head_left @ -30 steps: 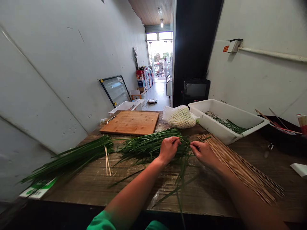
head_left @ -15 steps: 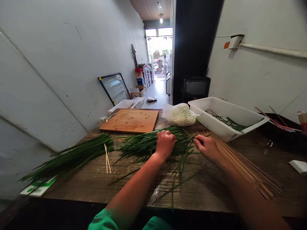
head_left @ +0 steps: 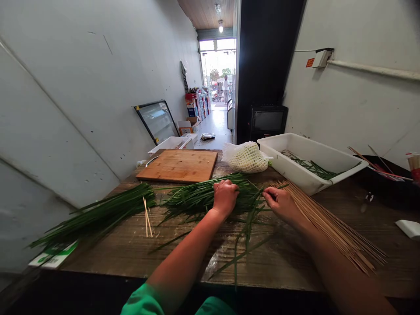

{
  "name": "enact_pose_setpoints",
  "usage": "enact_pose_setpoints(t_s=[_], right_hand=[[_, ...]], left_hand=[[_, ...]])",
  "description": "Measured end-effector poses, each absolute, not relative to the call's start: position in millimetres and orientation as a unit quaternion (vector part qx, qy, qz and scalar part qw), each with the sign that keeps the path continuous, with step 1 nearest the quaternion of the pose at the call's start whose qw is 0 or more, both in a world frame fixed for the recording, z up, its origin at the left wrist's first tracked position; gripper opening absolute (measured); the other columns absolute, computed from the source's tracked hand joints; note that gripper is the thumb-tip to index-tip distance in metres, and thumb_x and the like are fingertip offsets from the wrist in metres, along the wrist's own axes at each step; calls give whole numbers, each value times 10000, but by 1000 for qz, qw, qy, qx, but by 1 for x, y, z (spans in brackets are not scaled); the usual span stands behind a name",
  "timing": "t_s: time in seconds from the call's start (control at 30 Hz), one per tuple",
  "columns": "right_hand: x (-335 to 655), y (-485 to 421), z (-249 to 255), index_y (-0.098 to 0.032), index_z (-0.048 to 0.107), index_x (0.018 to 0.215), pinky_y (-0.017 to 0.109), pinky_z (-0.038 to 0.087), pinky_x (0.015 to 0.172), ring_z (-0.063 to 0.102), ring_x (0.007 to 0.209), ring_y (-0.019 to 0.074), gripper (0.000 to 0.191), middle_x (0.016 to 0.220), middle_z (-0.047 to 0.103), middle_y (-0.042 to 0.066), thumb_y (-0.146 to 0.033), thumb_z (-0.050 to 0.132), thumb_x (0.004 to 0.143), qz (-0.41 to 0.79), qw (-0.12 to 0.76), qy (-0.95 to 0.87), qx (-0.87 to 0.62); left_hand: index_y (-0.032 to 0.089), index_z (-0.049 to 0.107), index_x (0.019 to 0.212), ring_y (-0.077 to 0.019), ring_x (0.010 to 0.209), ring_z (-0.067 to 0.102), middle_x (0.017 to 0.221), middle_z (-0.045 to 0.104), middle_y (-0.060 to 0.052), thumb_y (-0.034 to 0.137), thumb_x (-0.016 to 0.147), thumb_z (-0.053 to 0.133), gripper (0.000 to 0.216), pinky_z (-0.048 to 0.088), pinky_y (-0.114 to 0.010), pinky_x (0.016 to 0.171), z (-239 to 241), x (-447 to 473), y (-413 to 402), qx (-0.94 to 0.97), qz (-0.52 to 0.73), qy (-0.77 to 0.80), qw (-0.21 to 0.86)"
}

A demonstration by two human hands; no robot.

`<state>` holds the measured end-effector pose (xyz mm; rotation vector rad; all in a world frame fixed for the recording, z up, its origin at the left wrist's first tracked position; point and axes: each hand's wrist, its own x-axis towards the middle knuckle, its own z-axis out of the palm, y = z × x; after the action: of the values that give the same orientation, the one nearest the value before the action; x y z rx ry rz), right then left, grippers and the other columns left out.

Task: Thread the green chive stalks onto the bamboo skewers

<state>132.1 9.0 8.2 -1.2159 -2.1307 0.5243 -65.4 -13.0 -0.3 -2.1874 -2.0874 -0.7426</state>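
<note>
In the middle of the table lies a loose bunch of garlic chives (head_left: 193, 194), long flat green leaves. My left hand (head_left: 225, 196) rests on its right part, fingers curled closed round some of the leaves. Just to the right, my right hand (head_left: 278, 202) pinches at the leaf ends with thumb and fingertips; exactly what lies between them is partly hidden. Stray leaves (head_left: 246, 236) hang from the bunch towards the front edge. Under my right forearm and beside it lie many thin bamboo skewers (head_left: 331, 223).
A second chive bunch (head_left: 98, 210) lies left, near short sticks (head_left: 147, 218). Behind are a wooden cutting board (head_left: 180, 165), a net-wrapped vegetable (head_left: 247, 157) and a white tub (head_left: 311, 153) holding some green stems. A dark container (head_left: 383, 183) stands at the right.
My right hand has shifted slightly left, towards the bunch. My left hand has barely moved and keeps its grip on the chives.
</note>
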Motion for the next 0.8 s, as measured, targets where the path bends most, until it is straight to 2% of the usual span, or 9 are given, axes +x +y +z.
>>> enact_pose_setpoints(t_s=[0.17,0.37,0.43,0.53,0.8], right_hand=[[131,7,10,-176,582,685,227,298,471,435,495,120,264,541,525,-1,-349,432,817,193,308,-814,-452],[130,5,12,-177,579,679,235,301,484,457,507,125,270,563,546,7,-352,427,817,200,295,-818,-452],[129,5,11,-176,587,697,238,312,498,469,516,130,265,575,560,11,-350,425,814,199,293,-819,-452],[129,5,11,-174,593,703,239,323,511,483,528,134,264,585,572,16,-341,422,815,193,291,-822,-449],[129,5,8,-170,599,700,233,317,497,487,527,131,252,583,577,15,-318,431,816,196,299,-824,-440]], left_hand=[[183,671,796,-213,912,565,861,665,-54,191,804,559,113,358,-369,840,0,-62,-13,-695,-325,-641,-23],[133,626,994,-139,734,626,769,694,-33,114,796,518,227,463,-257,724,-4,-59,-8,-617,-468,-596,-211],[140,648,999,-143,764,634,788,706,-37,122,797,528,236,469,-261,755,-4,-59,-8,-614,-478,-589,-216],[152,690,907,-150,790,638,847,715,-48,157,789,564,173,472,-265,765,-1,-57,-10,-609,-487,-592,-203],[143,697,805,-118,632,607,669,683,-19,172,802,548,153,453,-229,653,1,-52,-12,-606,-502,-586,-193]])
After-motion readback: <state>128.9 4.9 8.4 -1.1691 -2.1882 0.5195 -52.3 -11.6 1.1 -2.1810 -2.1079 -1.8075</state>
